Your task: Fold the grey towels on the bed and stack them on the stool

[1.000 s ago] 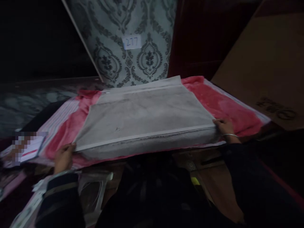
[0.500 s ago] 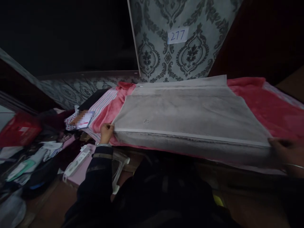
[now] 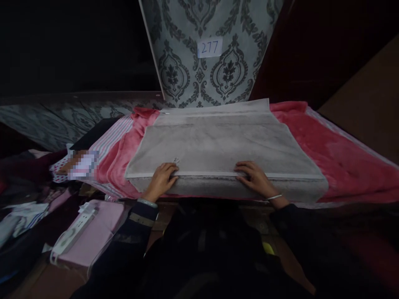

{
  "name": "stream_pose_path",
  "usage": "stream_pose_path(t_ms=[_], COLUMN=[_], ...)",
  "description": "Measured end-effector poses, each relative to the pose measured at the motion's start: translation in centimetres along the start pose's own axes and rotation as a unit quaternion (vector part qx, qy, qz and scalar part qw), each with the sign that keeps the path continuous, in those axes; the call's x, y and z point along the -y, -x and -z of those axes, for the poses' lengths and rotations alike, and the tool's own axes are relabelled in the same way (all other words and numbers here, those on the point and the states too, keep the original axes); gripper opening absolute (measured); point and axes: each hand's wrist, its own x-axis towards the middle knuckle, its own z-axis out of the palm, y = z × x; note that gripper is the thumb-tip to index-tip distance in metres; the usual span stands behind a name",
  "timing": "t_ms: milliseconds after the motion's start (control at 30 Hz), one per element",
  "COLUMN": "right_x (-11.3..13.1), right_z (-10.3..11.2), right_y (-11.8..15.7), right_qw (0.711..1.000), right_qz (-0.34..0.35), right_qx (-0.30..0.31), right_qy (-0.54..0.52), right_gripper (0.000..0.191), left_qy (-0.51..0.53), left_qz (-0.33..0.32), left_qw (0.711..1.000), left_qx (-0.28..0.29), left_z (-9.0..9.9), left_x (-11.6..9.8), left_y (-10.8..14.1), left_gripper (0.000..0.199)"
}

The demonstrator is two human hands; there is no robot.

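A grey cloth lies folded over a red blanket, its near part doubled over with a pale hem running along the front. My left hand rests on the hem left of the middle, fingers apart, thumb below the edge. On the right half of the hem lies my right hand, its fingers spread and the thumb lower on the front fold. Both hands touch the cloth. A small dark mark shows beside my left fingertips.
A pink stool bearing a white power strip stands at lower left, near piled clothes. Striped cloth lies left of the blanket. Behind are a dark screen and a patterned wall with a "277" paper.
My hands have let go of the grey cloth's two front corners and moved inward along its hem. The view has shifted to the right.
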Motion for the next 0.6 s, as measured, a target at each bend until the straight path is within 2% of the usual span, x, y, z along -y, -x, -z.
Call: stream_pose_path(t_ms=[167, 367, 433, 500, 600], right_x=[0.2, 1.1, 0.7, -0.2, -1.9], right_z=[0.0, -0.4, 0.1, 1.0, 2.4], right_y=[0.5, 1.0, 0.9, 0.2, -2.6], right_qw=[1.0, 0.999, 0.999, 0.998, 0.996], right_qz=[0.001, -0.009, -0.01, -0.01, -0.029], right_qx=[-0.01, -0.041, -0.02, 0.036, 0.084], right_qy=[0.014, -0.005, -0.03, -0.054, -0.028], right_gripper=[0.023, 0.025, 0.025, 0.028, 0.032], left_qy=[-0.003, -0.02, 0.017, 0.058, 0.061], left_qz=[-0.013, 0.008, 0.009, 0.015, 0.042], left_qw=[1.0, 0.999, 0.999, 0.998, 0.997], left_qx=[-0.018, -0.038, -0.036, -0.015, 0.03], left_z=[-0.1, -0.5, -0.2, 0.5, 1.5], left_x=[0.7, 0.5, 1.1, 2.2, 3.5], left_y=[0.5, 1.4, 1.6, 1.2, -1.5], left_gripper=[0.024, 0.022, 0.019, 0.021, 0.03])
